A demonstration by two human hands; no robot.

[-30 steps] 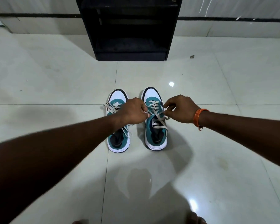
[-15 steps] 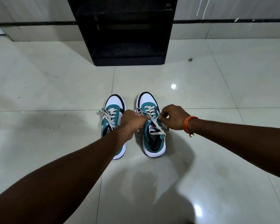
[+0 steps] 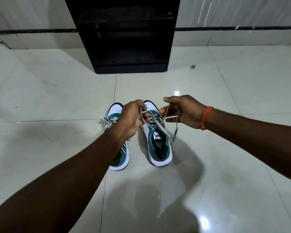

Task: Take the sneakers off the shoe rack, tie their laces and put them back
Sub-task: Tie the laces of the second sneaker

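Observation:
Two teal and white sneakers stand side by side on the pale floor tiles, toes pointing away from me. My left arm crosses over the left sneaker (image 3: 120,158), whose beige laces lie loose. Above the right sneaker (image 3: 159,145), my left hand (image 3: 130,120) pinches one end of its lace (image 3: 164,117). My right hand (image 3: 183,111), with an orange thread at the wrist, grips the other end, which dangles down beside the shoe. Both ends are lifted and pulled apart over the tongue.
A black shoe rack (image 3: 127,36) with dark shelves stands against the wall straight ahead, about one tile beyond the sneakers. A small dark speck (image 3: 192,66) lies on the floor to its right. Glossy floor tiles spread all around.
Both hands have lifted from the right sneaker's eyelets and drawn its lace ends up and apart. The view has tilted so the rack looks closer.

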